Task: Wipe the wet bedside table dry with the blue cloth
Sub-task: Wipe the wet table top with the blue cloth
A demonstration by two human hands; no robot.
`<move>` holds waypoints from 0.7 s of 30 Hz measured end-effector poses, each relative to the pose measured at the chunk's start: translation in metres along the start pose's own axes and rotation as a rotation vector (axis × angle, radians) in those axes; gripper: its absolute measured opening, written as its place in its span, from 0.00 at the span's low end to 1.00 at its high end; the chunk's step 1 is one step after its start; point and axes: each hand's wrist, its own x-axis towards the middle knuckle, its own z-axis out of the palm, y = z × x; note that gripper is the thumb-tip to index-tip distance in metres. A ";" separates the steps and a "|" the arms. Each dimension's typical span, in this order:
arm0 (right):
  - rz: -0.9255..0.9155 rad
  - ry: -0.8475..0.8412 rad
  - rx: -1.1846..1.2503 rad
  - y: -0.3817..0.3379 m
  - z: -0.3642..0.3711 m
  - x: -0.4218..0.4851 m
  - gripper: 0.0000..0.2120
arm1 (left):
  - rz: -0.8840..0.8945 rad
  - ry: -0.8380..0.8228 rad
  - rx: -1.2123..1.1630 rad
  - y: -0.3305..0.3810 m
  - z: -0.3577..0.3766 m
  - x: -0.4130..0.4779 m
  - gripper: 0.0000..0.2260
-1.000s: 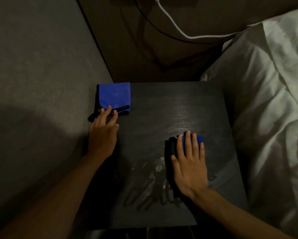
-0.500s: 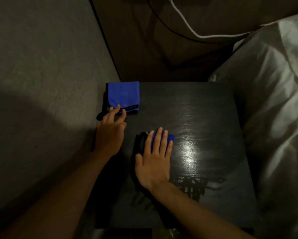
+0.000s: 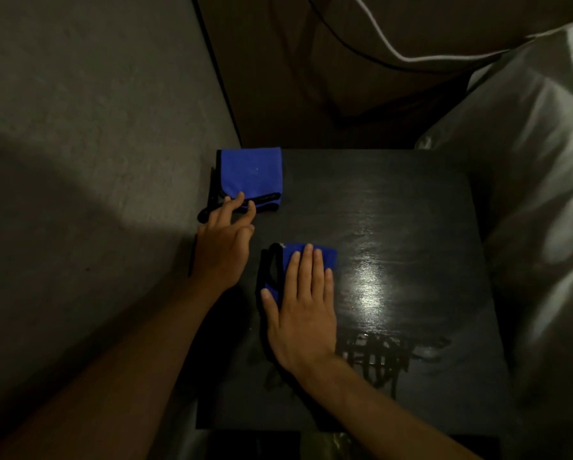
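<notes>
The room is dim and the picture grainy, with a bright glare patch on the glossy dark wooden bedside table (image 3: 371, 290). A broad soft shadow crosses the grey carpeted floor (image 3: 79, 161), and the white rumpled bedding (image 3: 537, 167) blurs toward the right edge.

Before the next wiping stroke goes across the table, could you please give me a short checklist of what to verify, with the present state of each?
1. Right hand flat on the blue cloth: ok.
2. Cloth lying on the bedside table, not off its edge: ok.
3. Wet patch remaining at the near right, beside the wrist: not ok, not yet wiped.
4. Second folded blue cloth out of the stroke path, at the far left corner: ok.
5. Left hand clear of the path, fingertips touching the folded cloth: ok.
6. Cloth dry enough to absorb more: cannot tell.
</notes>
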 end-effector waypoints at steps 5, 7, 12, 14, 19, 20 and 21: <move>-0.148 -0.092 0.087 -0.017 0.002 0.014 0.37 | 0.063 -0.037 0.100 -0.002 -0.007 0.000 0.23; -0.217 -0.119 0.081 -0.021 0.004 0.019 0.34 | 0.062 -0.038 0.115 -0.004 -0.007 0.000 0.24; -0.399 -0.161 0.044 -0.020 0.004 0.028 0.33 | 0.059 -0.025 0.085 -0.006 -0.002 0.000 0.24; -0.486 -0.171 0.022 -0.016 0.002 0.032 0.33 | 0.071 -0.042 0.073 -0.008 -0.004 0.001 0.24; -0.755 -0.255 -0.060 -0.004 -0.009 0.045 0.31 | 0.150 -0.065 0.151 -0.016 -0.010 0.002 0.24; -0.802 -0.274 -0.081 -0.001 -0.012 0.049 0.32 | 0.149 -0.068 0.153 -0.016 -0.009 0.002 0.24; -0.838 -0.279 -0.102 0.000 -0.016 0.053 0.32 | 0.146 -0.068 0.148 -0.016 -0.009 0.003 0.24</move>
